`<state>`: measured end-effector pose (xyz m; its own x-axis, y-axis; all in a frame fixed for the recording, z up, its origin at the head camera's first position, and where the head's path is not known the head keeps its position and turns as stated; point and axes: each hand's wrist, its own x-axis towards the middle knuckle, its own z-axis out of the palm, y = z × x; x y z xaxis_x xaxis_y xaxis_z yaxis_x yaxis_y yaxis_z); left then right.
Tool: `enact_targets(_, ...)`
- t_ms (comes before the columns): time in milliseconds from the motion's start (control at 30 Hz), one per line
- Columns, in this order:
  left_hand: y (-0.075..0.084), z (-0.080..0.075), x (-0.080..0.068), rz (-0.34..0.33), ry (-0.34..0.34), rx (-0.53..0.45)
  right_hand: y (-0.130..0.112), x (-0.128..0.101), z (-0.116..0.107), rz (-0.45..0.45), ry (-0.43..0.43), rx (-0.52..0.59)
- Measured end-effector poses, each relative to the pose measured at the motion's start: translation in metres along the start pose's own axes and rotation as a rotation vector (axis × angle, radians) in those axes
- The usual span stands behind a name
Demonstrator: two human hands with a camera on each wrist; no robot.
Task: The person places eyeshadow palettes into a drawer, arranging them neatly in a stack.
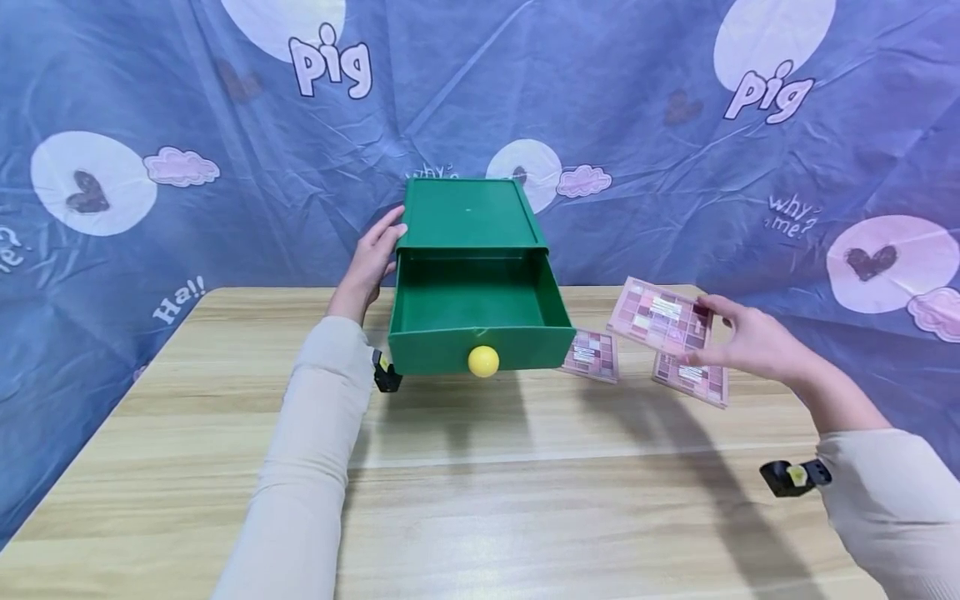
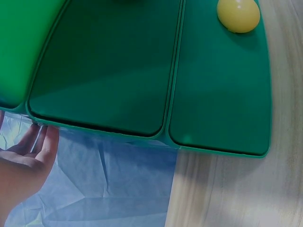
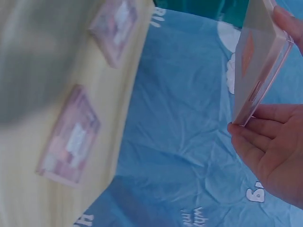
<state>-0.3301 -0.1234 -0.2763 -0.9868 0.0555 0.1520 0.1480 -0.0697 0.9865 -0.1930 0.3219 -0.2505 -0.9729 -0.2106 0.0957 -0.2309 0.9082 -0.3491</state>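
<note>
A pink eyeshadow palette point(image 1: 654, 318) is pinched by the right hand point(image 1: 753, 340); the green drawer box point(image 1: 468, 218) is touched by the left hand point(image 1: 369, 265), fingers extended.

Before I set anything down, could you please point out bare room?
Tabletop is bare between the sleeves in front of the drawer, itself bare inside, and left of the left sleeve. Right of the drawer is crowded: two palettes lie near a third palette in the right hand.

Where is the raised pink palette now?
In the head view, the raised palette is in the right hand, right of the green drawer, clear of the table.
</note>
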Motion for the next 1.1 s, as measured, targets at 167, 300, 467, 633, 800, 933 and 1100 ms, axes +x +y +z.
enact_targets(167,-0.001,0.001,0.0,0.012,0.004,-0.005,-0.01,0.012,-0.012,0.005,-0.011,-0.002)
enact_targets(300,-0.001,0.001,0.0,0.013,0.004,-0.002,-0.021,0.021,-0.021,0.023,-0.024,0.001)
enact_targets(467,-0.001,0.001,0.0,0.008,0.004,0.008,-0.034,0.029,-0.029,0.021,-0.022,0.009)
enact_targets(633,-0.001,0.0,0.002,0.004,0.007,0.008,-0.047,0.037,-0.036,-0.025,-0.002,0.016)
enact_targets(800,-0.001,0.0,0.002,0.0,0.006,0.016,-0.064,0.045,-0.042,-0.058,0.007,0.034)
enact_targets(933,0.0,0.0,0.001,-0.003,0.006,0.017,-0.078,0.051,-0.043,-0.075,0.001,0.055)
enact_targets(1100,0.0,0.001,0.002,-0.004,0.01,0.019,-0.093,0.058,-0.039,-0.114,-0.009,0.097)
